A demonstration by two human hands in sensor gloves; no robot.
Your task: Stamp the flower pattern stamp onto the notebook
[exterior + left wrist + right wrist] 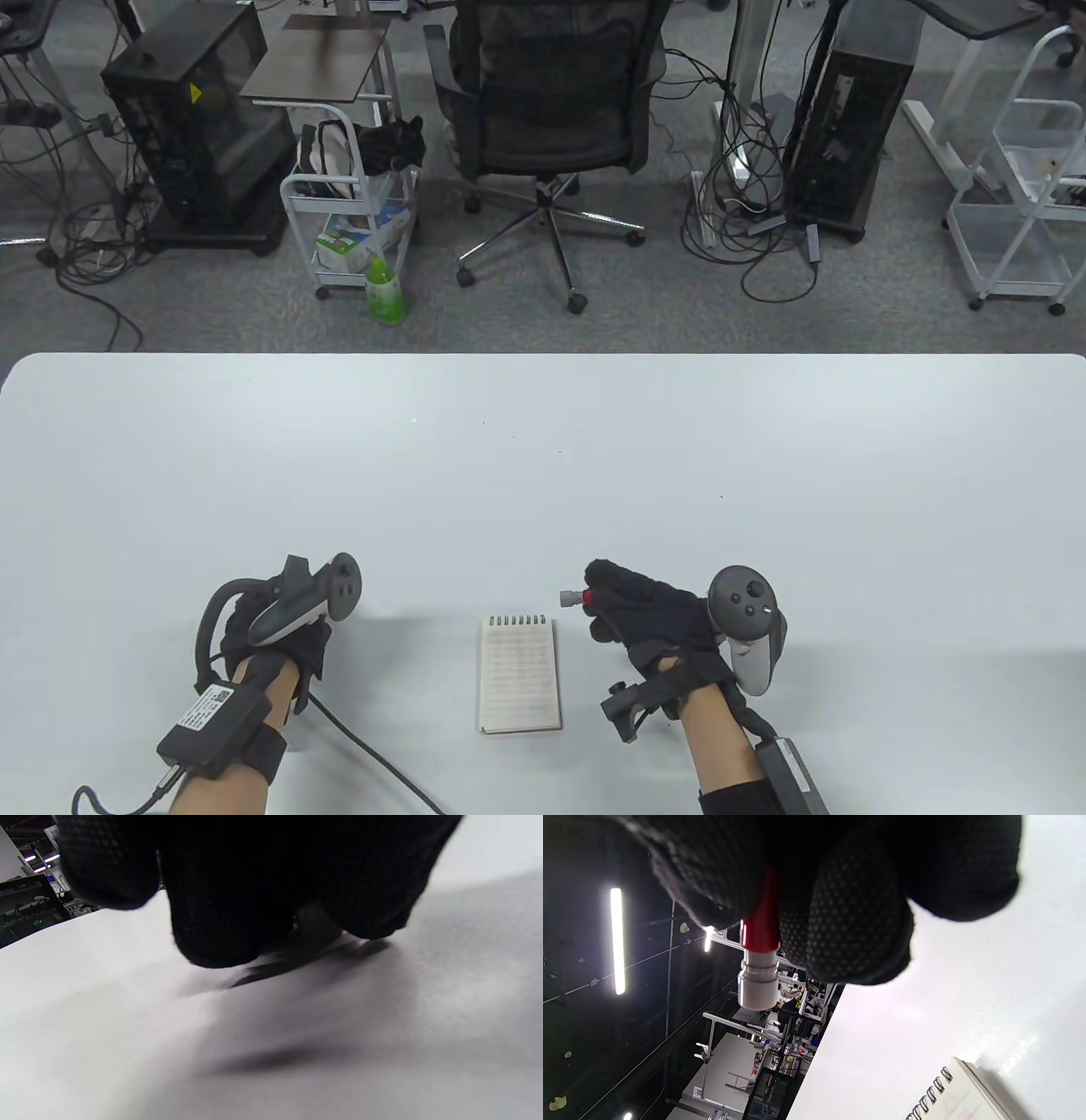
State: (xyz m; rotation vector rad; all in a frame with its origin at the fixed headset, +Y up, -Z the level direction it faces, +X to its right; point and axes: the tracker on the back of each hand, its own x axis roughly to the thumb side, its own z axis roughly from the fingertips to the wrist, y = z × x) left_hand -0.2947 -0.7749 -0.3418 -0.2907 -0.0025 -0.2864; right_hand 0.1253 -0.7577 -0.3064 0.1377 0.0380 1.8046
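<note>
- The right hand (657,624) gripped the stamp (575,597), red body inside the fingers and grey tip poking out toward the left, lying roughly level, not pointing down.
- The pad (519,674) lay flat on the table (543,475) between the hands, spiral at the far edge, long axis running away from the person.
- The pad sat just left of and nearer than the stamp tip; the right hand was clearly the closer hand.
- The left hand (280,615) rested curled on the table, well left of the pad; whether it held anything I could not tell.
- Judgement: the tip needed turning downward, then a short move left and toward the person.
</note>
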